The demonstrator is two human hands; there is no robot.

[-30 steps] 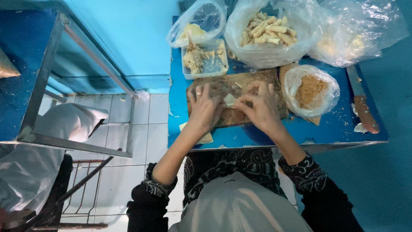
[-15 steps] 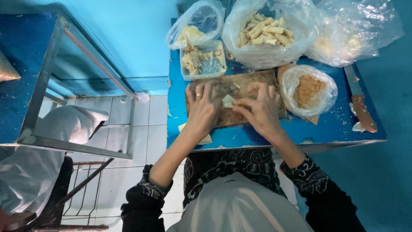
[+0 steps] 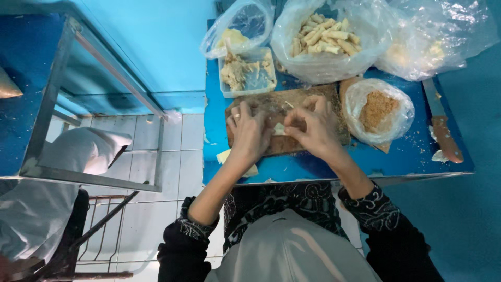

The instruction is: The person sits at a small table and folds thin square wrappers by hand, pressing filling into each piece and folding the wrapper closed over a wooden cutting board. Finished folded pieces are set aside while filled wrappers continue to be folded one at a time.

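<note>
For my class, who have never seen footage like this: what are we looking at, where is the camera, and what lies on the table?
There is no machine here. A camera worn on a person's head looks straight down. Their left hand and right hand pinch a pale food wrapper over a wooden board on a blue table. Behind it are a bag of rolled pieces, a tub of filling and a bag of brown crumbs. A knife lies at the right.

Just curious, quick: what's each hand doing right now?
Left hand: closed on the pale wrapper.
Right hand: pinching the same wrapper.
</note>
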